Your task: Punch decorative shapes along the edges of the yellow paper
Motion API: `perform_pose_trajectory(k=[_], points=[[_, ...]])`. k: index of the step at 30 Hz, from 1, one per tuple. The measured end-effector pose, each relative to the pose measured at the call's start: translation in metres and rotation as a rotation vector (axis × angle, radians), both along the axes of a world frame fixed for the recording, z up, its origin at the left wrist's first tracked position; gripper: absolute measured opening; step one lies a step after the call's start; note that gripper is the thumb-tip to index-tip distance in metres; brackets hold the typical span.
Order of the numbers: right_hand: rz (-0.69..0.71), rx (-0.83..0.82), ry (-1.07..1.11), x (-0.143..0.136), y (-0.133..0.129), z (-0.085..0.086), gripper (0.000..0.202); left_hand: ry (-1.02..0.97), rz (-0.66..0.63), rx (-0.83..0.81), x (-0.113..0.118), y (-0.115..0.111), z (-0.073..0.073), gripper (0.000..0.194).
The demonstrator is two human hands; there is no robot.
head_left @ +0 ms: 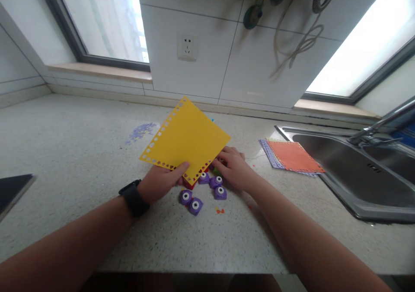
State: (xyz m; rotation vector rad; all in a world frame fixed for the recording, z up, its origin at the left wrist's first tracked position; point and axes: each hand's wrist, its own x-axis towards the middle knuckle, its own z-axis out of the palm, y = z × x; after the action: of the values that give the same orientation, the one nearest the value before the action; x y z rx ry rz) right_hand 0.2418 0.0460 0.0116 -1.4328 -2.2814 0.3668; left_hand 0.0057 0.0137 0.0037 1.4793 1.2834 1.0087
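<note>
A yellow sheet of paper with small shapes punched along three edges is tilted above the counter. My left hand pinches its lower edge, thumb on top. Just right of the sheet, my right hand reaches in among the craft punches; its fingertips are partly hidden, and what they hold, if anything, cannot be made out. Several purple punches with white round tops, such as one at the front and one on the right, sit below the sheet. A red punch shows partly under its lower corner.
Punched sheets with an orange one on top lie by the steel sink. Purple paper bits are scattered behind on the left, orange bits in front. A dark flat object lies at the far left.
</note>
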Motion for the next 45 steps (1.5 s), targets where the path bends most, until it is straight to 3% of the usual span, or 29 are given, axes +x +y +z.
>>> perform_pose_trajectory(k=[11,20,25,35,41,45], points=[[0.006,0.001,0.042,0.005,0.002,0.001,0.022,0.009,0.018,0.006,-0.001,0.001,-0.003,0.038],[0.045,0.167,0.140,0.009,0.001,0.000,0.015,-0.015,0.077,0.017,-0.001,0.006,-0.009,0.041],[0.110,0.200,0.115,0.003,-0.006,0.005,0.014,-0.038,0.106,0.021,-0.002,0.008,-0.013,0.037],[0.142,0.187,-0.070,-0.012,-0.012,-0.003,0.017,-0.087,0.114,0.023,-0.004,0.011,-0.020,0.035],[0.118,0.165,-0.089,-0.012,-0.012,-0.002,0.022,-0.040,0.113,0.031,-0.002,0.008,-0.012,0.031],[0.119,0.166,-0.055,-0.013,-0.011,-0.003,0.014,-0.044,0.111,0.037,0.001,0.007,-0.007,0.028]])
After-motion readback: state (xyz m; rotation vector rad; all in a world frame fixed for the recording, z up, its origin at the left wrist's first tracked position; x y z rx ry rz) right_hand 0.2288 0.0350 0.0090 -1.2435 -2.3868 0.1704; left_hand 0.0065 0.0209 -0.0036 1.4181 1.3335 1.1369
